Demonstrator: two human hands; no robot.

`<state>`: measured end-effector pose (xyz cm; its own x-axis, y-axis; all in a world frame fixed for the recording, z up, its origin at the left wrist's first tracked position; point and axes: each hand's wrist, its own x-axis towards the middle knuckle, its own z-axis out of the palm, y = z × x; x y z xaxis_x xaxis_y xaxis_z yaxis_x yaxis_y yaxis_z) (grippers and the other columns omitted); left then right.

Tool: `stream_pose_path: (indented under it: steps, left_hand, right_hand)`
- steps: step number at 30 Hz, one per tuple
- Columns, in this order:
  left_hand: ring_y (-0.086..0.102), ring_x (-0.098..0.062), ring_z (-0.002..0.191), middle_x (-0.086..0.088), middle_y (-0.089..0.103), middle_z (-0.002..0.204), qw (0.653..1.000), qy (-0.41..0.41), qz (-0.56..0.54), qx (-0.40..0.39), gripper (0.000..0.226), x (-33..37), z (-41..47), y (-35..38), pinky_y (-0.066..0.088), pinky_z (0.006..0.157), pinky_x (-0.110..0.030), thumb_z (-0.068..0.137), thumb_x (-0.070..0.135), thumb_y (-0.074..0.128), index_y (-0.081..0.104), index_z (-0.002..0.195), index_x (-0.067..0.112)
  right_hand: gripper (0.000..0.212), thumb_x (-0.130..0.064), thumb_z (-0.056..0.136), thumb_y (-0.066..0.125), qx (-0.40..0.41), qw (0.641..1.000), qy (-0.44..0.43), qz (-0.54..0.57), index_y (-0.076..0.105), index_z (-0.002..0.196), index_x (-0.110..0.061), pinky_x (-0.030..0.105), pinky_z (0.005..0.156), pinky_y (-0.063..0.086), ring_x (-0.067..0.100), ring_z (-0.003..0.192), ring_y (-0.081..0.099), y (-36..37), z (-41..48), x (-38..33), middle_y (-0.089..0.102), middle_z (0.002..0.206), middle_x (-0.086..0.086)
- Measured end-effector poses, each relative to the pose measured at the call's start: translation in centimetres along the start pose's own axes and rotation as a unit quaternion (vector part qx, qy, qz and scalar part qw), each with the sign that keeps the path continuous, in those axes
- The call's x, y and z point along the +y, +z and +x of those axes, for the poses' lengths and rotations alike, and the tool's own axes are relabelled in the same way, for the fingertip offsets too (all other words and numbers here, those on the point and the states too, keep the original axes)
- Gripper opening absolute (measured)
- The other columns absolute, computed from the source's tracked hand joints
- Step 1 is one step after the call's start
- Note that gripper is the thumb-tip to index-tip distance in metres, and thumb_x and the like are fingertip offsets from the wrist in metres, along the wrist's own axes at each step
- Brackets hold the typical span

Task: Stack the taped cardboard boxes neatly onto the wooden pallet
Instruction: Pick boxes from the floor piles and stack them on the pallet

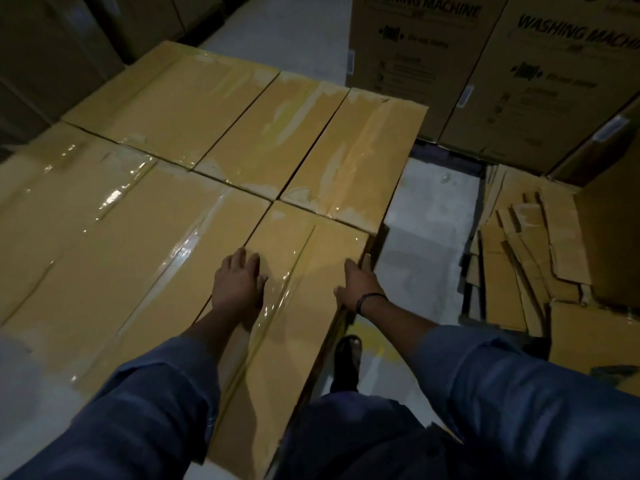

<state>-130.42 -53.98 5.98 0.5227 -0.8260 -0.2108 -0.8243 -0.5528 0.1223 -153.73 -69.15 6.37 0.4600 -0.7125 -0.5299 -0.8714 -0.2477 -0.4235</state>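
Five tan cardboard boxes lay flat in a single layer with their tops level, each sealed with glossy, wrinkled clear tape. The nearest box was long and narrow, with a taped seam running down its length, and it formed the layer's right edge. Touching its left side lay what looked like one wide box, though the glare made that hard to judge. Behind them sat the rear wide box, the middle narrow box and the right narrow box, pressed side by side. The last of these jutted slightly further right than the nearest box.
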Motion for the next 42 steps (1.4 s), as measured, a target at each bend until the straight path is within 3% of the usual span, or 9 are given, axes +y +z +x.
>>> stream_pose_path:
  steps: [5,10,17,21,26,30,33,38,42]
  left_hand:
    - [0.033,-0.038,0.145,-0.013,0.027,0.165,0.998,-0.040,0.015,-0.035,0.062,-3.1,-10.3,1.7,0.041,0.110,-0.052,0.103,0.050,0.050,0.035,0.156,0.023]
    - [0.039,-0.043,0.136,-0.017,0.033,0.159,0.994,-0.076,0.045,-0.059,0.064,-6.2,-19.5,2.3,0.044,0.105,-0.054,0.098,0.053,0.057,0.039,0.150,0.022]
    - [0.048,-0.038,0.122,-0.012,0.044,0.140,0.988,-0.097,0.052,-0.107,0.049,-10.4,-26.0,1.8,0.054,0.093,-0.052,0.091,0.052,0.069,0.050,0.126,0.024]
    - [0.048,-0.037,0.122,-0.010,0.044,0.140,0.990,-0.071,0.053,-0.109,0.035,-11.7,-27.1,1.0,0.053,0.093,-0.048,0.092,0.032,0.069,0.051,0.122,0.027]
    - [0.049,-0.030,0.119,-0.005,0.044,0.137,0.989,-0.005,0.098,-0.113,0.046,-13.6,-27.0,0.3,0.053,0.090,-0.046,0.079,0.015,0.078,0.048,0.107,0.036]
    - [0.047,-0.031,0.122,-0.006,0.041,0.140,0.985,0.058,0.126,-0.102,0.057,-15.9,-25.5,-0.2,0.051,0.094,-0.046,0.077,0.013,0.079,0.047,0.120,0.033]
    - [0.044,-0.033,0.132,-0.009,0.034,0.154,0.977,0.113,0.145,-0.103,0.067,-18.0,-24.6,-0.6,0.051,0.100,-0.047,0.081,0.016,0.078,0.044,0.137,0.030]
    - [0.049,-0.033,0.134,-0.013,0.030,0.162,0.964,0.205,0.149,-0.083,0.077,-21.6,-24.0,-0.6,0.052,0.103,-0.044,0.090,0.025,0.076,0.035,0.155,0.022]
    - [0.050,-0.033,0.134,-0.013,0.035,0.161,0.953,0.252,0.154,-0.061,0.073,-23.1,-23.7,-0.7,0.051,0.105,-0.044,0.093,0.028,0.072,0.036,0.156,0.021]
  right_hand:
    - [0.081,-0.031,0.099,0.065,-0.008,0.999,-0.008,0.032,0.016,0.163,-0.021,0.047,0.119,0.036,0.034,0.156,0.011,6.0,-8.3,1.2,-0.016,0.169,0.011]
    - [0.084,-0.032,0.099,0.065,-0.055,0.998,-0.004,0.029,0.013,0.164,-0.023,0.043,0.117,0.037,0.034,0.155,0.018,11.4,-16.5,2.3,-0.006,0.170,0.013]
    - [0.083,-0.031,0.101,0.063,-0.091,0.995,-0.025,0.019,0.010,0.164,-0.025,0.045,0.121,0.031,0.030,0.156,0.012,15.6,-22.6,1.1,0.002,0.171,0.009]
    - [0.084,-0.032,0.100,0.064,-0.080,0.996,-0.041,0.013,0.009,0.164,-0.027,0.044,0.121,0.033,0.031,0.157,0.011,17.3,-24.6,-0.3,-0.008,0.171,0.009]
    - [0.084,-0.034,0.097,0.066,-0.054,0.995,-0.081,-0.023,0.014,0.163,-0.026,0.047,0.121,0.031,0.037,0.156,0.007,19.0,-26.0,-2.8,-0.019,0.168,0.013]
    - [0.087,-0.039,0.095,0.067,-0.035,0.997,-0.073,-0.019,0.014,0.162,-0.025,0.045,0.123,0.026,0.037,0.156,0.001,20.7,-26.6,-5.4,-0.021,0.167,0.014]
    - [0.089,-0.040,0.093,0.070,0.000,0.999,-0.039,-0.005,0.014,0.162,-0.025,0.047,0.122,0.029,0.039,0.156,-0.003,22.9,-27.0,-7.1,-0.027,0.165,0.017]
    - [0.091,-0.040,0.091,0.073,0.044,0.997,0.042,0.044,0.016,0.161,-0.024,0.044,0.114,0.042,0.040,0.152,0.022,26.7,-28.2,-9.2,-0.028,0.164,0.019]
    - [0.070,-0.028,0.097,0.064,0.096,0.989,0.096,0.065,0.027,0.156,-0.023,0.039,0.103,0.047,0.041,0.138,0.046,28.4,-29.3,-10.4,-0.006,0.168,0.022]
